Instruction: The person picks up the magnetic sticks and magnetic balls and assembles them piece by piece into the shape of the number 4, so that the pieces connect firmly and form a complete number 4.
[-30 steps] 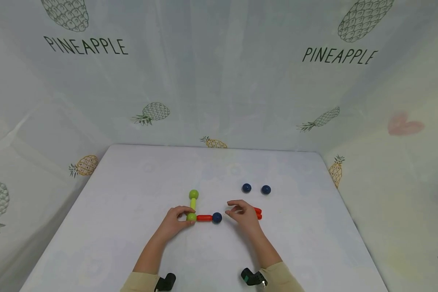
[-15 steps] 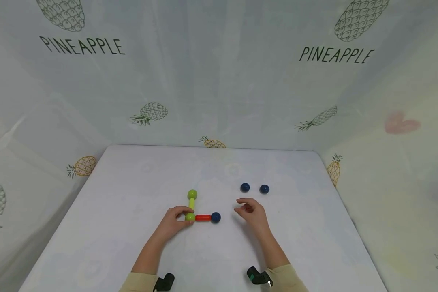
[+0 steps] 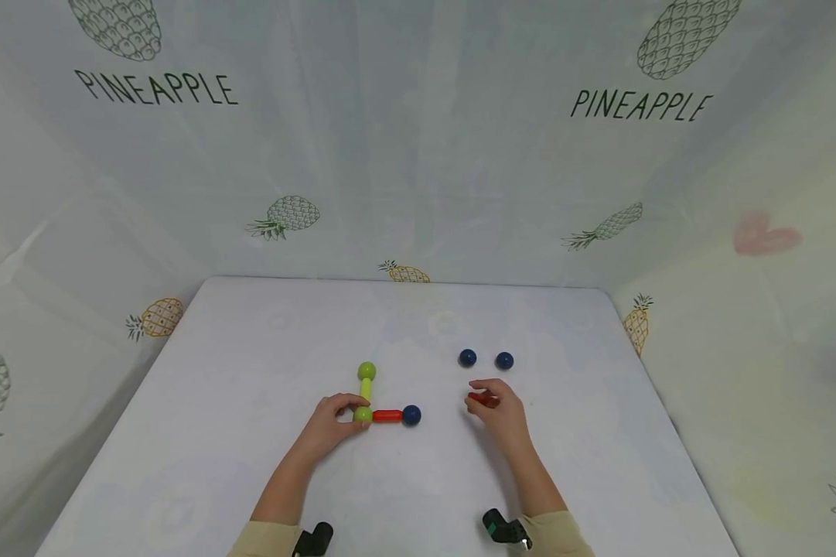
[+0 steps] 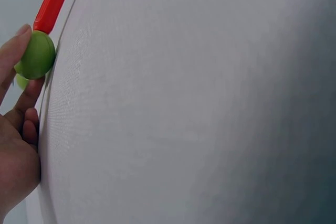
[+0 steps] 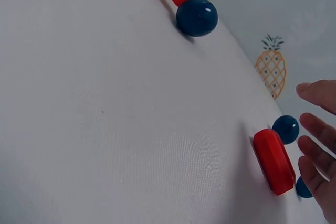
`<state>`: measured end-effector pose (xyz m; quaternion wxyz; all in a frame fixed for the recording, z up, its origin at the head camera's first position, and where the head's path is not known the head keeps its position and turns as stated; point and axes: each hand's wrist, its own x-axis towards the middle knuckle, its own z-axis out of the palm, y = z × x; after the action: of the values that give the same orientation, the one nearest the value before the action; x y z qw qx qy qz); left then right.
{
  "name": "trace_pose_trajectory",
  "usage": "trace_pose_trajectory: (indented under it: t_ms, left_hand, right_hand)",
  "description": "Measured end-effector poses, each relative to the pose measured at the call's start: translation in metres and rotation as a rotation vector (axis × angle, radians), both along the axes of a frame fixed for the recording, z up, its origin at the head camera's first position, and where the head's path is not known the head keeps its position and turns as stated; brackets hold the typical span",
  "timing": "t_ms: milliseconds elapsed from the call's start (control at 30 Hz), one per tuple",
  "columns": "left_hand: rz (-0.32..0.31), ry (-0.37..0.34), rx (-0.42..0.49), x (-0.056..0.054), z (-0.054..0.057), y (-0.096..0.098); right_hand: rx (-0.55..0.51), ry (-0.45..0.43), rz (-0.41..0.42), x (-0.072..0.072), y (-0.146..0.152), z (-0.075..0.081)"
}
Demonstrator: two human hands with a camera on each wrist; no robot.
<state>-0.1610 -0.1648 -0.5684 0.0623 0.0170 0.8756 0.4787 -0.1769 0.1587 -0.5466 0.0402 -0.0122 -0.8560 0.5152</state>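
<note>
My left hand pinches a green ball between thumb and fingers at the corner of an L-shaped ball-and-rod piece. From that corner, a yellow-green rod runs back to a second green ball. A red rod goes right from the corner to a blue ball. Over to the right, my right hand hovers with fingers spread around loose red rods. In the right wrist view its fingertips stand apart from the red rod. The hand partly hides these rods in the head view.
Two loose blue balls, one nearer the middle and one farther right, lie behind my right hand. White table extends around the pieces, with a pineapple-print curtain behind it. A camera sits on my right wrist.
My right hand has moved right, away from the blue ball at the rod's end, to the loose red rods. My left hand keeps its pinch on the green ball.
</note>
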Motion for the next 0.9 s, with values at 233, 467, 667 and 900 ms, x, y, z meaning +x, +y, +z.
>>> trace_pose_trajectory:
  t_ms: [233,467,667,900]
  left_hand:
    - [0.005,0.009,-0.01,0.001,0.001,0.001]
    - [0.008,0.011,-0.009,0.001,0.0,0.0]
    - [0.012,0.003,-0.006,0.001,0.0,0.0]
    - [0.011,0.001,0.003,0.002,0.003,0.001]
  right_hand:
    - [0.095,0.017,-0.006,-0.001,0.01,0.0]
    - [0.144,-0.005,-0.012,-0.003,0.015,-0.003]
    - [0.137,-0.05,-0.021,-0.005,0.02,-0.008]
    - [0.115,-0.1,-0.02,-0.007,0.023,-0.014]
